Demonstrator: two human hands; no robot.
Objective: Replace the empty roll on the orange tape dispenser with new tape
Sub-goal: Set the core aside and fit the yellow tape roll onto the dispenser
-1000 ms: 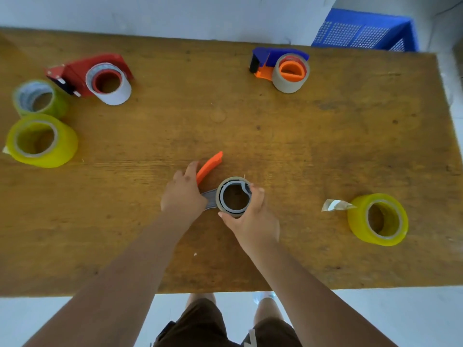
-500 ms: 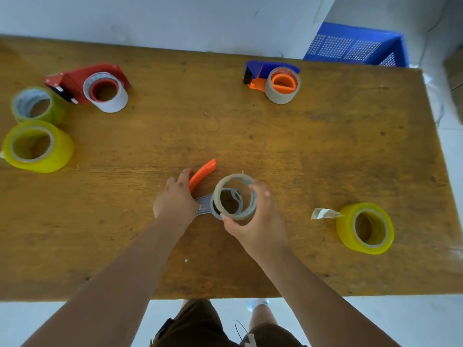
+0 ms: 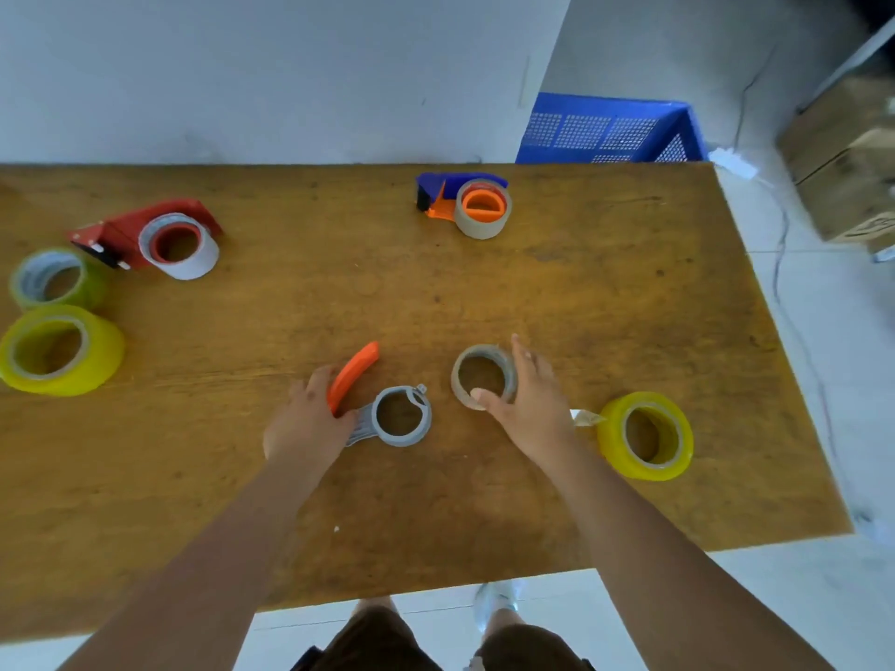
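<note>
On table (image 3: 629,302), near front edge: orange tape dispenser (image 3: 373,404), lying flat, grey hub ring bare, orange handle angled up-left.
Left hand (image 3: 310,423): closed over dispenser where handle meets grey frame, thumb along the orange handle.
Empty roll (image 3: 484,377): off the hub, just right of dispenser, apart from it; brownish cardboard ring, tilted.
Right hand (image 3: 530,401): pinching empty roll, thumb on near rim, fingers round the far right side.
New tape (image 3: 646,435): yellow roll right of right hand, lying flat, loose tab pointing left toward the wrist; not touched.
Far left: two more yellow rolls (image 3: 60,348), one behind the other; red dispenser (image 3: 145,234) with white roll.
Far centre: blue-and-orange dispenser (image 3: 460,196) with tan roll.
Beyond table, right: blue crate (image 3: 610,130) on floor.
</note>
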